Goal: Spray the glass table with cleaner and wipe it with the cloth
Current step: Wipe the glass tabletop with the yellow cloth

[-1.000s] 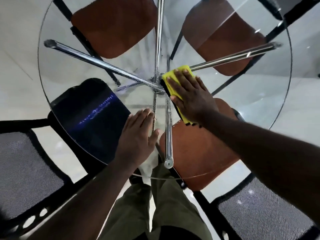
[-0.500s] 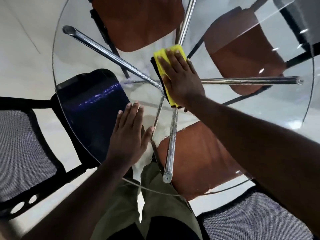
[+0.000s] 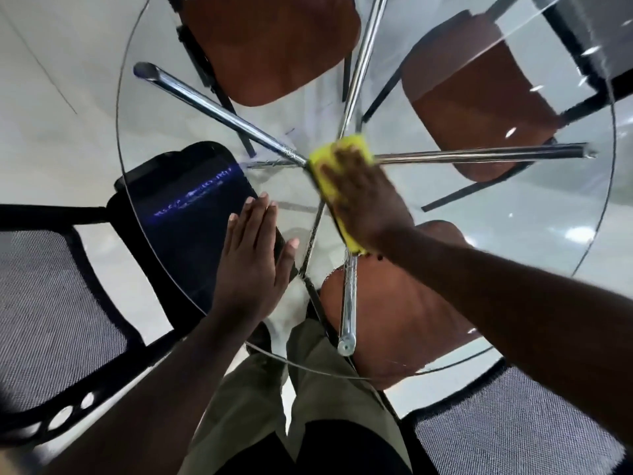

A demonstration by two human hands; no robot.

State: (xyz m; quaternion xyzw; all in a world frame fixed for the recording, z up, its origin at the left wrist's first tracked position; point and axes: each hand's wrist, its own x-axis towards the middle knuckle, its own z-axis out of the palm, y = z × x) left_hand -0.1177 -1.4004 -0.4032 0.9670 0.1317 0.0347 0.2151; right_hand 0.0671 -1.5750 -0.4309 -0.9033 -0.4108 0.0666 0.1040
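Hands both flat: right hand presses cloth at glass table centre, left hand near front edge.

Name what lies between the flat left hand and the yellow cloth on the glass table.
Head view: nothing rests on the round glass table between left hand and yellow cloth; a thin chrome strut shows beneath.

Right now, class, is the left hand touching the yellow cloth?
Apart. The head view shows bare table between the left hand and the cloth, which lies under the right hand.
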